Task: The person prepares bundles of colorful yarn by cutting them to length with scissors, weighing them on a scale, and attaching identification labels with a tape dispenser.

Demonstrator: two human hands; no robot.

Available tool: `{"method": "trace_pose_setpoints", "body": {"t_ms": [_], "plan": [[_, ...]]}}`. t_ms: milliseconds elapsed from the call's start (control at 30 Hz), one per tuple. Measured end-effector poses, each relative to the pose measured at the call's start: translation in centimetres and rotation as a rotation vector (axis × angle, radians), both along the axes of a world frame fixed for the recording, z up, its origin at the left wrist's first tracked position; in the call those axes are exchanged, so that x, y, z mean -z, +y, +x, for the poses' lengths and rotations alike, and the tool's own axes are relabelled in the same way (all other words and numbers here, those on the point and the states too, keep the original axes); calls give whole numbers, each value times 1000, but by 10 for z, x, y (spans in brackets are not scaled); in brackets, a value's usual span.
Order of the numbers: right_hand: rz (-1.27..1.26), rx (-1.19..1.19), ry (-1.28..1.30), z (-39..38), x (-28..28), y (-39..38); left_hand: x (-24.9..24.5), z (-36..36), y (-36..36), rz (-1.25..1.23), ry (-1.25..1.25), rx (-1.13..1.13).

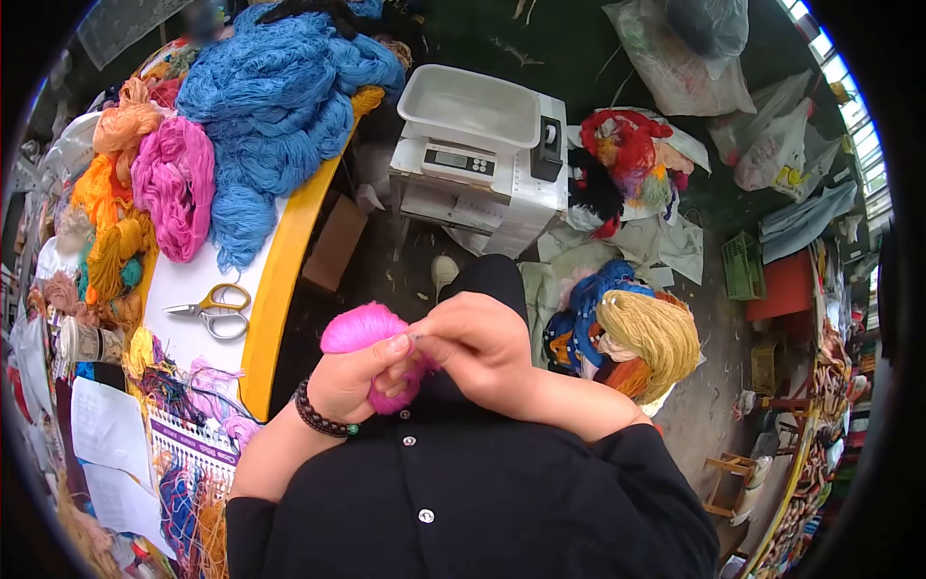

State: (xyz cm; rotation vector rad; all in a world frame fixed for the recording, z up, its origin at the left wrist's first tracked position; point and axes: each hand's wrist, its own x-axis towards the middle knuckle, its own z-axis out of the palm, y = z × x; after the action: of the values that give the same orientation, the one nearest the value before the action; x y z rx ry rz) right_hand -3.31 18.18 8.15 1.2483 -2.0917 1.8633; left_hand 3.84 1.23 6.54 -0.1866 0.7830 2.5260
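A bundle of bright pink yarn (362, 328) is held in front of the dark shirt. My left hand (357, 384), with a beaded bracelet on its wrist, wraps round the bundle, which bulges out above and below the fingers. Close against it, my right hand (477, 347) is closed in a pinch at the bundle's right side. What lies between its fingertips is too small to make out. Scissors (224, 311) with yellow and grey handles lie on the white tabletop (188, 343) to the left.
Blue yarn (280, 87) and magenta yarn (174, 188) are heaped on the left table. A scale (460, 162) with a white tray (470, 104) stands on a small cabinet ahead. Tan yarn (656, 333) lies at the right, beyond my right forearm. A green crate (743, 267) stands farther right.
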Motion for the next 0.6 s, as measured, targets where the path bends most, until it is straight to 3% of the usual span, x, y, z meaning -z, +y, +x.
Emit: {"method": "trace_pose_setpoints", "body": {"t_ms": [67, 100, 133, 167, 200, 233, 300, 333, 367, 400, 467, 500, 600], "plan": [[-86, -67, -389, 4, 6, 1, -8, 1, 2, -444, 121, -181], [-86, -67, -389, 4, 11, 1, -6, 0, 3, -661, 250, -239], [-118, -82, -532, 3, 15, 0, -5, -2, 5, -661, 250, -239], [-151, -95, -678, 3, 18, -1, -4, -3, 7, -974, 508, -336], [-151, -92, -683, 4, 19, -2, -4, -5, 9, -1282, 772, -427], [-148, -90, -769, 4, 21, -3, -10, -7, 6, -1481, 872, -356], [-144, -88, -855, 3, 17, -2, -15, -12, 3, -1595, 988, -364], [37, -45, -620, 2, 8, 1, -15, -13, 2, -1712, 1105, -375], [213, -2, -384, 0, 4, 2, -1, -12, 1, -1611, 1066, -426], [214, -3, -385, -2, 8, 2, 0, -8, 1, -1611, 1064, -425], [131, 39, 28, -6, 18, 2, 0, -1, 0, -892, 176, -246], [131, 39, 28, -6, 17, 2, 6, -5, -2, -556, 94, -215], [156, 29, -118, -3, 13, 0, 2, -3, 0, -736, 208, -277]]}}
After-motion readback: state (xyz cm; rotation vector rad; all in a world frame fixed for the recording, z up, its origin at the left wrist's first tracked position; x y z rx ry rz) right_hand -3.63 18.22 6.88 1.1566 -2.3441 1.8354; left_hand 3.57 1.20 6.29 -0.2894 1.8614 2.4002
